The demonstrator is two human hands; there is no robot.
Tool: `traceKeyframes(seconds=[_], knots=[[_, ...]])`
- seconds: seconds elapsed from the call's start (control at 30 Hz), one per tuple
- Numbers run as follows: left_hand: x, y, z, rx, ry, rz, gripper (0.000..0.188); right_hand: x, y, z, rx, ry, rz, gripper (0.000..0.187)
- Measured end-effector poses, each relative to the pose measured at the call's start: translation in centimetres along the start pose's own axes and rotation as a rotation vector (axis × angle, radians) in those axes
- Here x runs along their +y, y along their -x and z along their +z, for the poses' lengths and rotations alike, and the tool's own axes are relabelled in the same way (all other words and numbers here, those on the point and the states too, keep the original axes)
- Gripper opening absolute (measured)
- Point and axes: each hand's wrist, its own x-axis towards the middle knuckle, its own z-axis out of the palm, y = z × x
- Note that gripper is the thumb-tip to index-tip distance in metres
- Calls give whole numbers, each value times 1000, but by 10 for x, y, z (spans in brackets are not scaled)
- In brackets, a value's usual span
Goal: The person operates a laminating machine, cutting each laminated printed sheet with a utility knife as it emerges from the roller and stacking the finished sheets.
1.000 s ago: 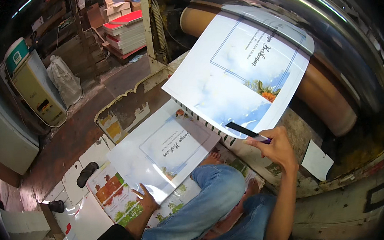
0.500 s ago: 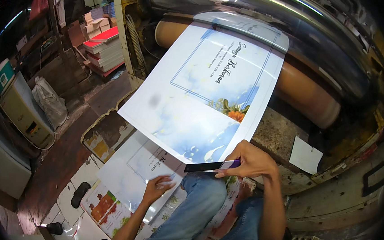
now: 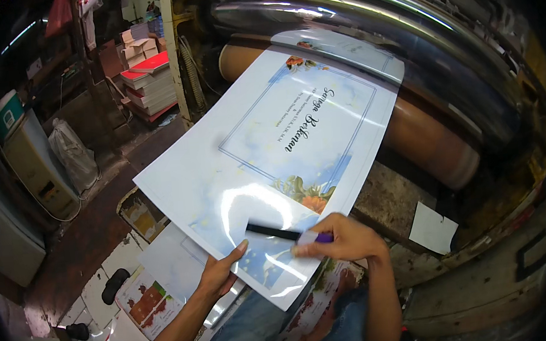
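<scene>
A large glossy printed sheet (image 3: 208, 156), white and blue with flowers and script lettering, comes down from the rollers toward my lap. My left hand (image 3: 222, 274) grips its near left edge, thumb on top and fingers beneath. In my right hand (image 3: 339, 239) is a flat black-bladed tool (image 3: 271, 231) with a purple handle. The blade lies over the lower part of the sheet and points left; whether it touches the surface I cannot tell. Partly covered by this sheet, a similar printed sheet (image 3: 171, 258) rests lower down on the left.
Beyond the sheet are a shiny metal roller (image 3: 331, 15) and a brown roller (image 3: 437, 138). A small white card (image 3: 433, 227) lies on the machine's ledge at right. Stacked red-covered paper (image 3: 151, 84) stands far left, near a plastic-wrapped object (image 3: 71, 154).
The sheet has come farther down toward me. My left hand has moved from below it to grip its edge, and the tool has gone from its lower corner to over its surface.
</scene>
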Motion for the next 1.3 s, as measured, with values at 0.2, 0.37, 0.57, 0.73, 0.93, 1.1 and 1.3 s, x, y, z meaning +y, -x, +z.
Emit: traceKeyframes(seconds=[0.2, 0.37, 0.57, 0.73, 0.93, 1.1, 1.3], knots=[[5, 0, 5, 25, 18, -41, 31, 23, 8, -61, 418, -202, 162, 30], [0, -4, -1, 50, 33, -87, 31, 87, -5, -102, 1299, -386, 135, 42], [2, -16, -5, 40, -26, -225, 30, 134, 19, -156, 1364, -743, 127, 34], [10, -14, -7, 43, -4, -243, 28, 145, 7, -176, 1435, -681, 151, 24], [14, 28, -47, 107, -67, -266, 32, 133, 3, -153, 1310, -486, 211, 24], [11, 77, -91, 82, -156, -219, 49, 91, 10, -119, 1371, -357, 56, 26], [-13, 125, -157, 102, -193, -273, 59, 86, 17, -94, 1135, -218, 200, 26]])
